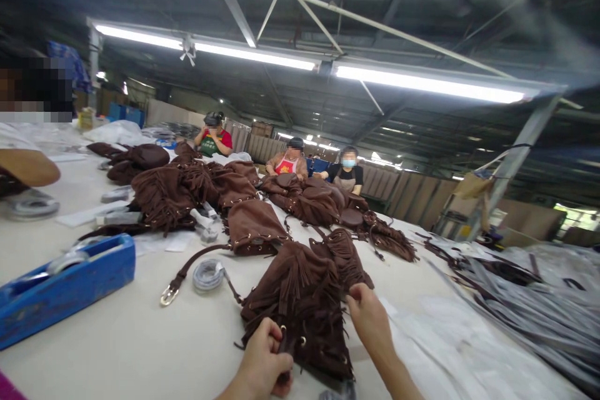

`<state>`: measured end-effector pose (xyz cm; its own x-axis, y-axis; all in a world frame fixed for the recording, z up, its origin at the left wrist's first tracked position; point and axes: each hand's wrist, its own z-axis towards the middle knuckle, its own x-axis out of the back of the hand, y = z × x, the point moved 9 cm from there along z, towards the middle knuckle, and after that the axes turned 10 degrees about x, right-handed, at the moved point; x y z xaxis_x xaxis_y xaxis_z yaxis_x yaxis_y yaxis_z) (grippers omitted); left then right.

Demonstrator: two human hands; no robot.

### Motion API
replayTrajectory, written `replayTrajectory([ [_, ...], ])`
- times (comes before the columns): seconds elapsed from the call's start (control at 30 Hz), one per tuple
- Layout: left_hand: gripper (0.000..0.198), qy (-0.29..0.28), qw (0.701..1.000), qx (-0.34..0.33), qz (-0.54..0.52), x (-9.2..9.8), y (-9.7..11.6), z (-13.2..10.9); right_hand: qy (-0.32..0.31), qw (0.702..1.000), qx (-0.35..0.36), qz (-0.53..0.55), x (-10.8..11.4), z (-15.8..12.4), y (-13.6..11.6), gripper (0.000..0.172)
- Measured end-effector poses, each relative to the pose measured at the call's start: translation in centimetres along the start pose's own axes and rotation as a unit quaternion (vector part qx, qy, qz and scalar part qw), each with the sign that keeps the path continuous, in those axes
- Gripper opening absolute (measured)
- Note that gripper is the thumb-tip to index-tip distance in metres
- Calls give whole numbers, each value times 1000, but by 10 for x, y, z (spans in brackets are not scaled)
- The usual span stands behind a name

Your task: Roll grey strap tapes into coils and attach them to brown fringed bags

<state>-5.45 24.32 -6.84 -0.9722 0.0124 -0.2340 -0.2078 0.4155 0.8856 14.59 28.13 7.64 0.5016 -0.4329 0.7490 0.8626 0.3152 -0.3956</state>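
Observation:
A dark brown fringed drawstring bag [295, 287] lies on the white table in front of me, its eyeleted rim turned towards me. My left hand [265, 359] is closed on the bag's rim beside a gold-coloured eyelet, with a dark strip of it between thumb and fingers. At the bag's right side, my right hand [368, 319] has its fingers curled together near the fringe; what they pinch, if anything, is too small to make out. A strap with a metal buckle [169, 295] and a coiled grey-wrapped strap [207, 275] lie to the left.
A blue tape dispenser [89, 281] stands at the left. More brown bags [255, 225] are heaped across the white table [154, 350]. Clear plastic sheets [450, 344] and grey-wrapped straps [520, 306] lie at the right. Several people sit around the table's far and left sides.

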Motion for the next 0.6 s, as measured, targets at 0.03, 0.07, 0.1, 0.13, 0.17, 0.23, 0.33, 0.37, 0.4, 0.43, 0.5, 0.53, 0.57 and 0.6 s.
replayTrajectory([
  [0.03, 41, -7, 1000, -5, 7, 1, 1, -2, 21, 1000, 9, 9, 6, -6, -8, 15],
  [0.07, 39, -13, 1000, -10, 14, 2, 3, -4, 20, 999, 36, 30, 7, -13, -22, 15],
  [0.1, 38, -18, 1000, -14, 21, 2, 4, -5, -3, 995, 81, 66, 2, -22, -42, 15],
  [0.13, 37, -22, 999, -22, 28, 2, 6, -6, -57, 983, 143, 105, -9, -34, -66, 14],
  [0.17, 37, -25, 999, -31, 34, 2, 8, -6, -123, 964, 201, 125, -23, -47, -87, 13],
  [0.23, 37, -21, 998, -40, 47, 3, 11, -5, -215, 935, 260, 107, -48, -67, -108, 22],
  [0.33, 37, -21, 998, -23, 63, 4, 10, -6, -192, 962, 194, -3, -58, -58, -80, 25],
  [0.37, 37, -28, 997, -14, 67, 3, 10, -7, -169, 972, 161, -34, -55, -51, -67, 25],
  [0.4, 37, -35, 997, -9, 68, 2, 10, -8, -152, 977, 137, -58, -51, -45, -58, 26],
  [0.43, 36, -38, 997, -6, 68, 1, 10, -9, -139, 979, 126, -75, -46, -41, -53, 26],
  [0.5, 35, -37, 997, -5, 65, 3, 10, -9, -136, 976, 155, -71, -41, -39, -62, 26],
  [0.53, 35, -34, 997, -8, 65, 6, 10, -8, -147, 970, 188, -51, -42, -41, -73, 26],
  [0.57, 34, -33, 997, -16, 68, 9, 11, -7, -168, 959, 227, -17, -45, -45, -88, 26],
  [0.6, 35, -37, 996, -28, 74, 12, 12, -5, -201, 942, 266, 27, -51, -51, -102, 27],
])
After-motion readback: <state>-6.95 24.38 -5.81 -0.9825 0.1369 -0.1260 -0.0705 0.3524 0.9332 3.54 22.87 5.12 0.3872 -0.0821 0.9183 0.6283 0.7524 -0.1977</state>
